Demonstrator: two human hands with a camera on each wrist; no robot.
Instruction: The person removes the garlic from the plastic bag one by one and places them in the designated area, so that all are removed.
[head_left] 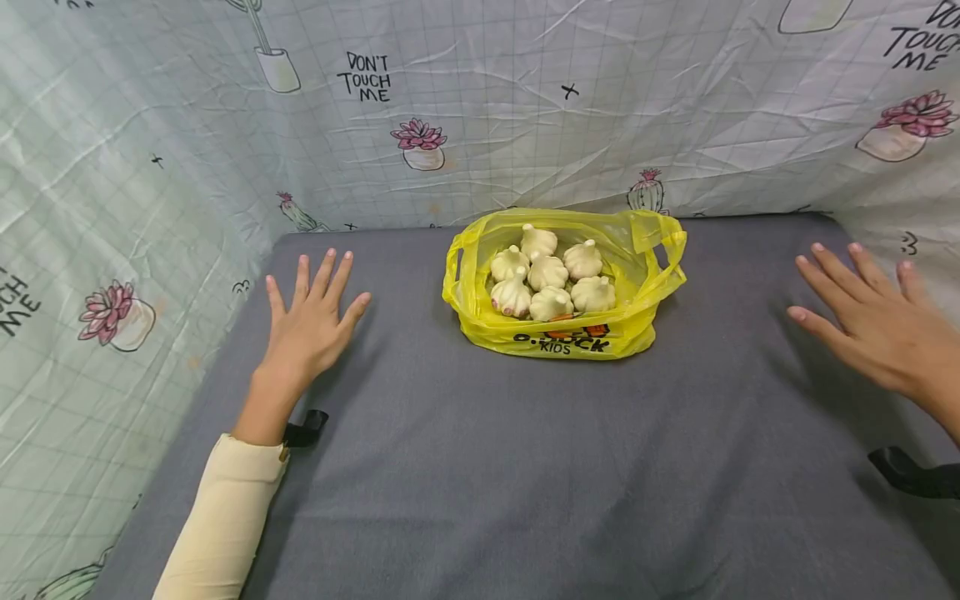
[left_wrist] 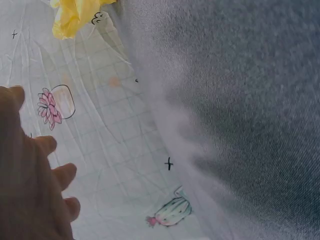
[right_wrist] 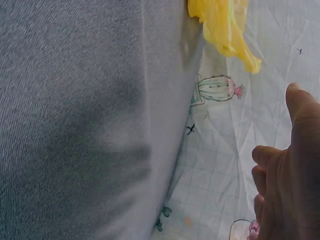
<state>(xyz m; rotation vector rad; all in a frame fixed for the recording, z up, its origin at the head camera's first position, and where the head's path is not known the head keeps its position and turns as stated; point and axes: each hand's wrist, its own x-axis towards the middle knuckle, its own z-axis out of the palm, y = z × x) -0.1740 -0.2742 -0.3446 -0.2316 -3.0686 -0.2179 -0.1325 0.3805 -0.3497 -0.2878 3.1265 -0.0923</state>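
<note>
Left hand (head_left: 309, 325) left, right hand (head_left: 888, 333) far right, wrist (head_left: 947, 406) cropped; both spread. Yellow bag (head_left: 487, 327), upper centre, part-hides garlic bulbs (head_left: 547, 273).

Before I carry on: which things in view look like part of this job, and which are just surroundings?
Likely part of the job:
yellow bag, standing open
garlic bulbs, inside it
left hand and right hand, either side of the bag

Probably just surroundings or worn:
grey cloth, under the bag
printed sheet, behind
cream sleeve, left arm
</note>
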